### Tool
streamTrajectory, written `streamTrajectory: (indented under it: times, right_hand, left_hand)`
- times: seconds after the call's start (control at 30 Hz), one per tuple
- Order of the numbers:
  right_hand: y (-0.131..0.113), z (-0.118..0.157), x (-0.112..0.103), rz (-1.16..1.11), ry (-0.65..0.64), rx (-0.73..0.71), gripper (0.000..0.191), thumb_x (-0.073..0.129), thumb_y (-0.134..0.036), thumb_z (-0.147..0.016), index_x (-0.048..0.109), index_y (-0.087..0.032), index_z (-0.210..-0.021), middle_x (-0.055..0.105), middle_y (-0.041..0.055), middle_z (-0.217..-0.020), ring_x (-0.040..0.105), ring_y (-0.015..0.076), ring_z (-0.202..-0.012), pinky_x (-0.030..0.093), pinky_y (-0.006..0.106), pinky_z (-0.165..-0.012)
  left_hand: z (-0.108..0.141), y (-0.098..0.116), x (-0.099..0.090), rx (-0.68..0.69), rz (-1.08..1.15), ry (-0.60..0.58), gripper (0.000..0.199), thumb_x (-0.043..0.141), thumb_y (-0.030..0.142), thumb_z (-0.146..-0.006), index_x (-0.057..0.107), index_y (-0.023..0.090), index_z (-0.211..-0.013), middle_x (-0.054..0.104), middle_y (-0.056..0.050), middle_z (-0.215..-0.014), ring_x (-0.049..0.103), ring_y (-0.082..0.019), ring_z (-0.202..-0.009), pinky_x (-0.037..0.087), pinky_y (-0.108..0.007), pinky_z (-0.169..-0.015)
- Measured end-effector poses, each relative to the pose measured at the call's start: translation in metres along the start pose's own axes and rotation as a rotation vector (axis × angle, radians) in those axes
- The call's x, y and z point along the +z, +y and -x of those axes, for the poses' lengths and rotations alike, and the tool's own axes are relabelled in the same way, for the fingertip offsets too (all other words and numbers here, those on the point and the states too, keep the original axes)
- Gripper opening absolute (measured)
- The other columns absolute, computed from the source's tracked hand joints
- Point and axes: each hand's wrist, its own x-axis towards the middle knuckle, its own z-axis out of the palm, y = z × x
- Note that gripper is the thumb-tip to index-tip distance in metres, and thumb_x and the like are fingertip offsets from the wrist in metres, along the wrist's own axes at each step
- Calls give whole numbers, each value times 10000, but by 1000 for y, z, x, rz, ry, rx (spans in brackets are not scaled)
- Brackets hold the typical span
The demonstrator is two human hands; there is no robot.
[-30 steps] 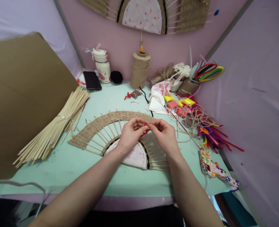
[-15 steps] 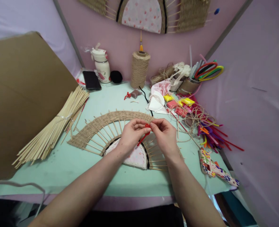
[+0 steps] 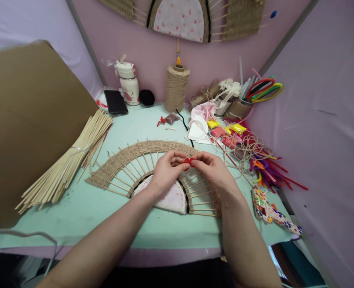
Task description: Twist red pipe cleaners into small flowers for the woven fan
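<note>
Fingertips of my left hand (image 3: 172, 166) and my right hand (image 3: 208, 166) meet over a bent, looped red pipe cleaner (image 3: 188, 161), and both pinch it. Its fine shape is partly hidden by the fingers. Below my hands lies a woven fan (image 3: 135, 149) of thin sticks and twine, with a pale pink half-round centre (image 3: 172, 199) edged in black. My right hand and forearm cover part of the fan's right side. A small red looped piece (image 3: 161, 121) lies farther back on the table, beside a little brown packet (image 3: 172, 118).
A bundle of thin wooden sticks (image 3: 65, 160) lies at left against a cardboard sheet (image 3: 35, 120). At the back stand a bottle (image 3: 130, 88) and a twine spool (image 3: 177, 90). To the right are colourful pipe cleaners (image 3: 270, 170), scissors (image 3: 261, 89) and a flower-patterned glue gun (image 3: 262, 206).
My right hand has turned and its wrist has shifted right, uncovering more of the fan. The red tail that hung below my fingers no longer shows there; red loops now sit between the fingertips.
</note>
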Motion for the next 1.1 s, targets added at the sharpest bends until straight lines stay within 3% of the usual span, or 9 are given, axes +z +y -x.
streamTrajectory:
  times: [0.4, 0.6, 0.77, 0.87, 1.0, 1.1]
  right_hand:
    - [2, 2, -12, -79, -207, 23, 212, 720, -353, -714, 674, -192, -844, 694, 19, -859, 607, 159, -794, 455, 290, -764]
    - [1, 3, -12, -73, -243, 1, 189, 711, -334, -723, 653, -188, -829, 671, 7, -825, 591, 144, -761, 447, 276, -738]
    - [-3, 2, -9, 50, -229, -162, 94, 633, -275, -793, 632, -185, -822, 621, 1, -783, 562, 143, -752, 432, 281, -735]
    - [-5, 4, -6, 130, -202, -334, 66, 578, -228, -847, 622, -194, -812, 600, 11, -805, 554, 150, -778, 428, 295, -753]
    - [-5, 6, -2, 72, -162, -552, 91, 575, -206, -871, 616, -215, -791, 588, 16, -825, 558, 156, -812, 434, 298, -763]
    - [-3, 5, 1, 5, -122, -515, 43, 598, -211, -857, 631, -226, -835, 604, 17, -858, 567, 158, -836, 441, 293, -767]
  left_hand:
    - [-4, -2, -8, -145, 89, -167, 272, 766, 191, -635, 592, 140, -838, 659, 5, -645, 586, -93, -570, 418, -211, -572]
    - [-3, -2, -9, -245, 209, -180, 313, 812, 156, -586, 613, 119, -823, 661, -10, -636, 593, -87, -562, 441, -204, -579]
    - [-4, 2, -10, -381, 354, -198, 286, 808, 82, -559, 615, 104, -768, 647, -24, -615, 587, -94, -537, 470, -221, -570]
    - [-4, 6, -12, -486, 438, -333, 241, 800, 99, -588, 629, 100, -757, 620, -18, -589, 555, -90, -501, 451, -218, -523]
    - [-2, 8, -12, -595, 619, -493, 242, 813, 122, -598, 635, 106, -762, 595, -1, -598, 543, -70, -527, 437, -190, -534]
    - [-2, 9, -10, -457, 537, -369, 277, 818, 136, -588, 626, 114, -787, 619, -4, -618, 558, -81, -534, 449, -209, -560]
